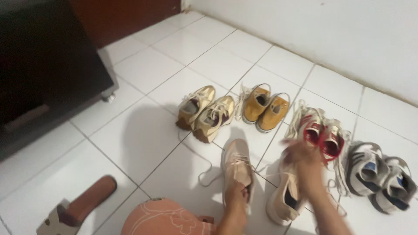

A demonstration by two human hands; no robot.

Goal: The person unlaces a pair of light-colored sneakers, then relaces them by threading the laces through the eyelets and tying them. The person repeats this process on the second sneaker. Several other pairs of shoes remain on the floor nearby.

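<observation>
— Pink is what both hands are on: the left hand (pixel 236 196) closes its fingers over the heel end of one pale pink lace-up sneaker (pixel 236 167), which lies flat on the white tiled floor (pixel 143 130), toe pointing away, its loose lace trailing off to the left.

— And the right hand (pixel 305 163)?

— Blurred. It sits over the top of the second pale pink sneaker (pixel 283 202), just right of the first, and seems to have the laces or collar; I cannot tell how tightly the fingers close.

— What lies beyond them?

— A row of pairs near the white wall (pixel 348 35). From the left: beige and tan trainers (pixel 205 114), mustard-yellow canvas shoes (pixel 264 109), white sneakers with red lining (pixel 320 132) just behind the right hand, and grey-and-white striped sneakers with blue insoles (pixel 383 178).

— Anything closer?

— A brown and grey slip-on sandal (pixel 76 209) at lower left, well apart from the hands, and a dark cabinet (pixel 43 65) standing on the floor at upper left.
</observation>
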